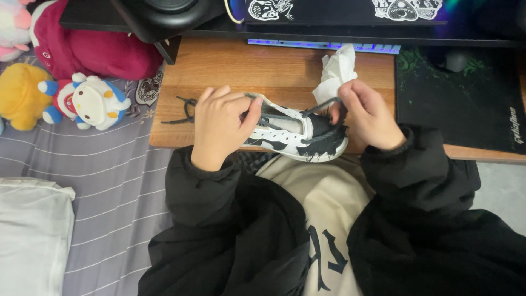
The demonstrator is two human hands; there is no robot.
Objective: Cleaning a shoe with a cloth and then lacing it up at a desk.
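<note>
A white sneaker (298, 137) with black splash marks lies on its side at the near edge of a wooden desk (257, 68). My left hand (222, 123) grips the shoe's collar near the heel, fingers curled over it. My right hand (367, 112) pinches a dark shoelace (323, 104) above the toe end, pulling it up off the shoe. A loose black lace end (183, 112) trails on the desk to the left of my left hand. Both arms wear black sleeves.
A crumpled white tissue (337, 68) sits behind the shoe. A black mouse mat (460, 101) covers the desk's right side. Plush toys (82, 101) lie on a grey striped bed sheet (109, 181) at left, with a white pillow (30, 235) nearer.
</note>
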